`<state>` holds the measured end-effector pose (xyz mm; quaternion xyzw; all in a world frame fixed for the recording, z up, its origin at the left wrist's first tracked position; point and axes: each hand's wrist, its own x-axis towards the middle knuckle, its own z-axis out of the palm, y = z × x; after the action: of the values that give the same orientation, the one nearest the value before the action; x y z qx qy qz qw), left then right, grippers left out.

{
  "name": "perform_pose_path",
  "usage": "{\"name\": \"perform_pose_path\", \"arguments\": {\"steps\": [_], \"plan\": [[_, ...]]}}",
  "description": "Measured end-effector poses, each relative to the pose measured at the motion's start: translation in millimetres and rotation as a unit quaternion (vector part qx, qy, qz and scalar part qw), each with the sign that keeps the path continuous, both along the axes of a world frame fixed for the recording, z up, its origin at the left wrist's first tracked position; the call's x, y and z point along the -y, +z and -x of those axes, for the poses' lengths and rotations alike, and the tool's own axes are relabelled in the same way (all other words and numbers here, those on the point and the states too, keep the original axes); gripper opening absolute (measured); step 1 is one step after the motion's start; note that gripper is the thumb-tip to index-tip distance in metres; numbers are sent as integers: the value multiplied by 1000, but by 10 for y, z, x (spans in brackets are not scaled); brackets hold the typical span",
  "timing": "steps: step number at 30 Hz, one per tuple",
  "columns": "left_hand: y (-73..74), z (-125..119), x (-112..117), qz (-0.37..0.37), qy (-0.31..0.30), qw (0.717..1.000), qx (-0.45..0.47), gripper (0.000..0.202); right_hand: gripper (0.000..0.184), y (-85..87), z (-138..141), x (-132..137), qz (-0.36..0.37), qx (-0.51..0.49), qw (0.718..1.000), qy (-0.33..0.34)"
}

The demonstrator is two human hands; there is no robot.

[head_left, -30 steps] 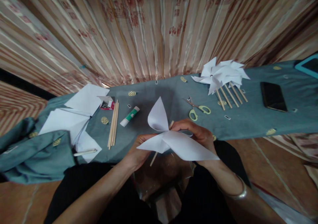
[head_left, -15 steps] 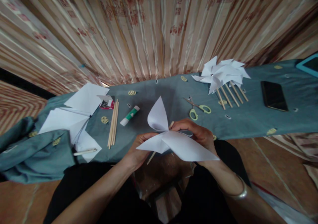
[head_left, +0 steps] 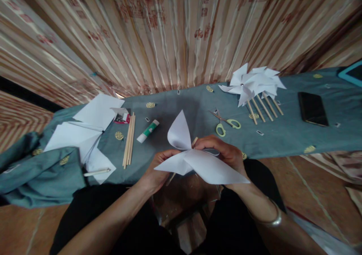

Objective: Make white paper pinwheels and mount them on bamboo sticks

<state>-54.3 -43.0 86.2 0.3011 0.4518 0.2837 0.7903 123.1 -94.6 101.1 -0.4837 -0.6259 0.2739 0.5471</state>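
Observation:
I hold a white paper pinwheel [head_left: 198,161] over my lap, just in front of the table edge. My left hand [head_left: 155,172] is closed under its left blade, gripping the wooden stick [head_left: 195,140] that runs beneath the paper. My right hand [head_left: 223,151] is pinched at the pinwheel's centre, fingers curled over the folded blades. One blade stands up towards the table, another spreads flat over my right wrist. Much of both hands' fingers lies hidden under the paper.
On the blue-grey cloth [head_left: 283,134] lie finished pinwheels [head_left: 251,83] on sticks, green-handled scissors [head_left: 226,123], a glue stick [head_left: 147,131], spare wooden sticks [head_left: 128,140], white paper sheets [head_left: 85,130], a small pin box [head_left: 122,117] and a black phone [head_left: 312,108]. A curtain hangs behind.
The lower end of the stick has slid up under the paper; less of it shows below my left hand. Both hands stay where they were.

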Motion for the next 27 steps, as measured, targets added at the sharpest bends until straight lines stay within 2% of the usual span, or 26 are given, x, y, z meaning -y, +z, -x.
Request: {"name": "perform_pose_path", "arguments": {"steps": [7,11,16,27], "plan": [[-59,48,15,-13,-39,999,28,36,10,36,2,-13,-9,22,1000,7],[-29,41,24,-13,-72,997,30,38,8,42,8,-18,-13,29,999,4],[7,29,31,-12,-74,997,24,36,8,35,8,-20,-17,29,999,6],[-53,57,38,-3,-84,995,50,42,9,17,9,-18,-14,28,1000,-1]]}}
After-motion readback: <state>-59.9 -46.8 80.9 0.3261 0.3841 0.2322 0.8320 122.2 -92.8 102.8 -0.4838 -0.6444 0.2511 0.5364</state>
